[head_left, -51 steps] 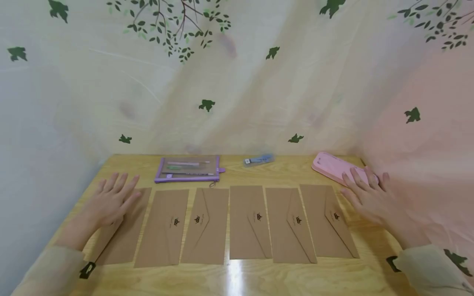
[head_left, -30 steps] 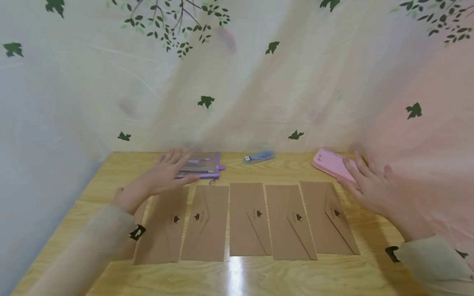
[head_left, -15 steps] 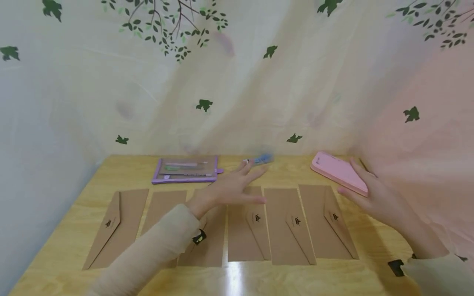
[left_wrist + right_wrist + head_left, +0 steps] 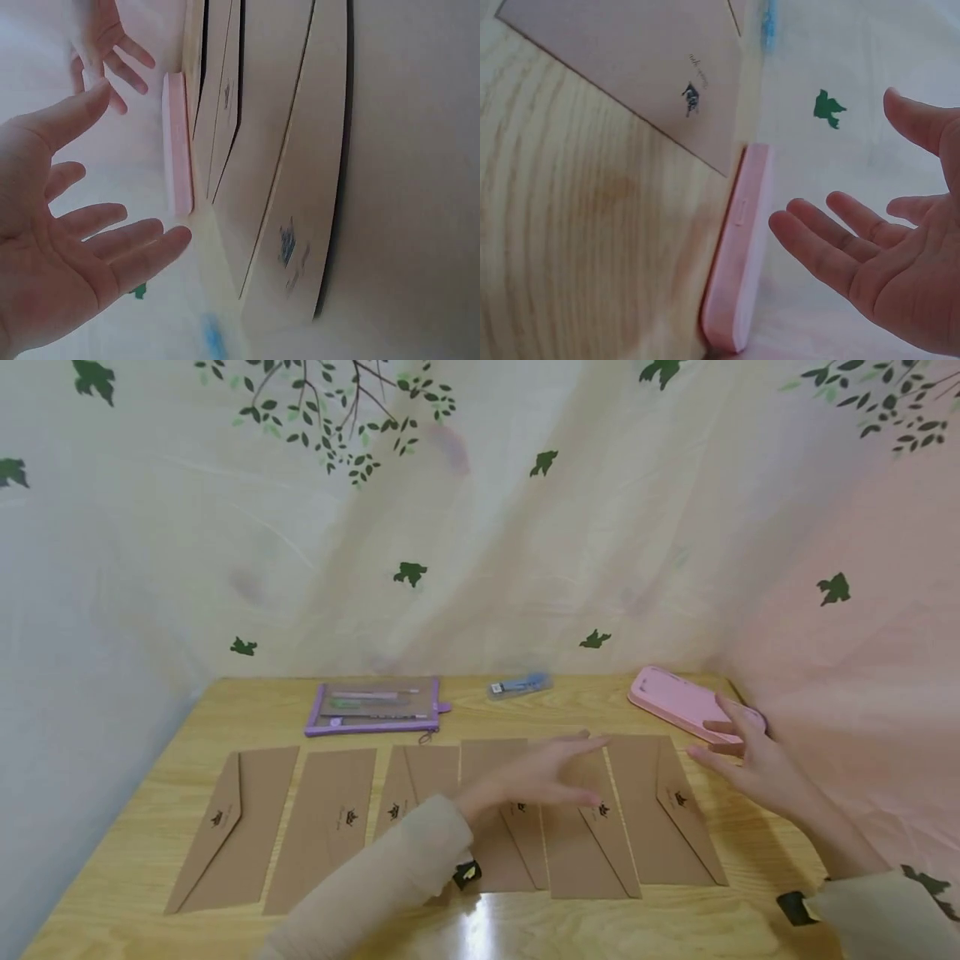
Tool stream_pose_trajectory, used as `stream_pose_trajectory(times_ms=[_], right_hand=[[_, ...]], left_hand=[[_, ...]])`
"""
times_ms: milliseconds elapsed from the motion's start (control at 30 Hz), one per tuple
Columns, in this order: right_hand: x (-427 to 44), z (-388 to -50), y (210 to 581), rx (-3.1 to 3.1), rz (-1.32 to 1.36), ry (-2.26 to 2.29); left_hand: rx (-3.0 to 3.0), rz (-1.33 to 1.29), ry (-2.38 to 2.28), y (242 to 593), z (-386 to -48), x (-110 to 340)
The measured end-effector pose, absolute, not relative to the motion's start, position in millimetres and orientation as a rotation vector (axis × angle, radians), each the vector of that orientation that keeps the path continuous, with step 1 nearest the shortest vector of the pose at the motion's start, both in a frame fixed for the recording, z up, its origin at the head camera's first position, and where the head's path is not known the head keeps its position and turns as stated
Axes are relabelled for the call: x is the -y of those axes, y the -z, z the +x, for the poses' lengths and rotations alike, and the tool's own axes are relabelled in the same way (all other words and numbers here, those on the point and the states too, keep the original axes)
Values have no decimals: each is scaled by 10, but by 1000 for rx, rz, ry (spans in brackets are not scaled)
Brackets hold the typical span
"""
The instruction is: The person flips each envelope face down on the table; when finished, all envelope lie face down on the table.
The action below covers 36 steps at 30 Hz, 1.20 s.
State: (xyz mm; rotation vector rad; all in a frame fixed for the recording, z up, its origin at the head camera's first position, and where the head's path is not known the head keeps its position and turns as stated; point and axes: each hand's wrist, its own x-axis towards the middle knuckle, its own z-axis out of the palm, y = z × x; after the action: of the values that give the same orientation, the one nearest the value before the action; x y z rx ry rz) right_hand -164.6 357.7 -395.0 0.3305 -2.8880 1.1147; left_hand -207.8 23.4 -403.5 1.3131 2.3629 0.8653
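Several brown envelopes (image 4: pixel 258 831) lie side by side in a row, most showing a pointed flap and a small dark crown print. My left hand (image 4: pixel 536 772) hovers over the right half of the row, fingers extended and holding nothing. Its forearm hides parts of the middle envelopes. The left wrist view shows its fingers spread, apart from the envelopes. My right hand (image 4: pixel 761 768) is raised beside a pink case (image 4: pixel 671 697) at the back right, with fingers loosely bent. In the right wrist view a gap shows between those fingers and the pink case.
A mesh zip pouch (image 4: pixel 375 706) with purple edging holds several pens at the back left. A small blue item (image 4: pixel 519 685) in a clear pack lies at the back centre. A leaf-printed curtain (image 4: pixel 480 568) rises behind the wooden table (image 4: pixel 585 927).
My left hand has swept from the leftmost envelope past the pouch to the right part of the row. My right hand has stayed near the pink case, changing its tilt and finger spread.
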Motion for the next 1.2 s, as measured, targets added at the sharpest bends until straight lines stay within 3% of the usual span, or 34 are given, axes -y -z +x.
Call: stream_pose_trajectory(times_ms=[200, 433, 700, 1200], right_hand=[[-3649, -1700, 4056, 2942, 336, -1200], [-3669, -1755, 4168, 2919, 419, -1438], [-3688, -1671, 4250, 2923, 299, -1727], [-3731, -1579, 4383, 2993, 248, -1719]], left_hand=[[-2213, 1239, -1170, 4149, -2062, -447], [-1975, 823, -1481, 4221, -1999, -613], [-1763, 427, -1705, 4411, -1881, -755], [-1461, 249, -1885, 4514, -1719, -895]])
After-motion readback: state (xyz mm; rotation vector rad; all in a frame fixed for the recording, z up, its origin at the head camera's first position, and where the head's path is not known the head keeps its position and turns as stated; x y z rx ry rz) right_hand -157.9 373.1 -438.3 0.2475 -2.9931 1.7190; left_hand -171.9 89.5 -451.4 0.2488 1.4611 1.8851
